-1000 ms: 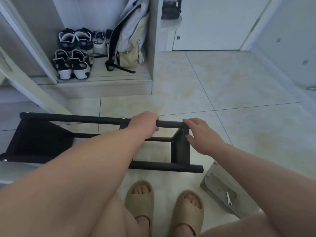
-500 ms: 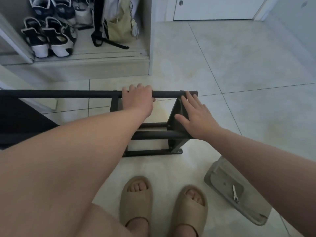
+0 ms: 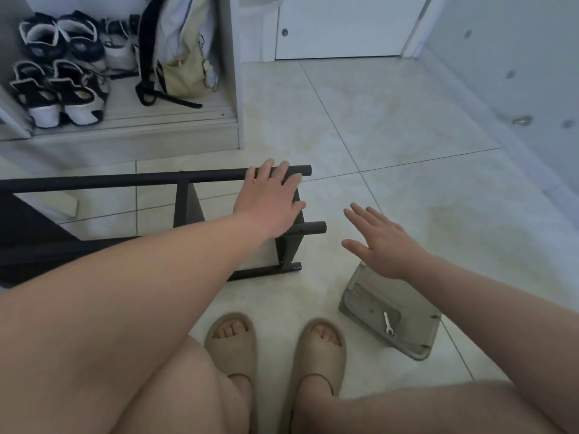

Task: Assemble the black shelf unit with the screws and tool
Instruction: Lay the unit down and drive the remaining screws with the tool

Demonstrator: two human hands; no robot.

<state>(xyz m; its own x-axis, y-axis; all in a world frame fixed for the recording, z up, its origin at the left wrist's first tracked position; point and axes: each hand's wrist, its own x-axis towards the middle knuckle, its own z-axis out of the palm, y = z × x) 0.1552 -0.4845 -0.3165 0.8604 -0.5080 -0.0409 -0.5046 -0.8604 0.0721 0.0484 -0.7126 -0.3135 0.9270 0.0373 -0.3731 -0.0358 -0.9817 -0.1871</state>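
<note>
Black shelf unit lies tipped over on the tile floor, left of centre, w/ its left part running out of frame. Long axis runs left-right across the scene. The open tube ends point right: far top tube, middle tube, near bottom rail. Cross pieces run far-near btwn the tubes.

Left hand rests on the unit's right end, fingers fairly straight & laid over the top tube, thumb down beside the end upright. It's not really wrapped round, more steadying than gripping. Right hand hangs in the air just right of the tube ends, fingers spread apart, touching nothing.

Handling, as a guess: painted metal tube, so stiff, no flex, prob. moderate weight. The finish looks smooth, so it's a bit slippery under a flat palm. It's long, so the far-left end will swing if it's lifted from one end only. Best hold is a full wrap round a tube close to a joint w/ an upright, one hand per tube. Bare ends are poorer since the hand can slide off.

Small wrench sits in a grey tray on the floor, near right, just beside the right hand's wrist. Screws: can't make any out.
</note>
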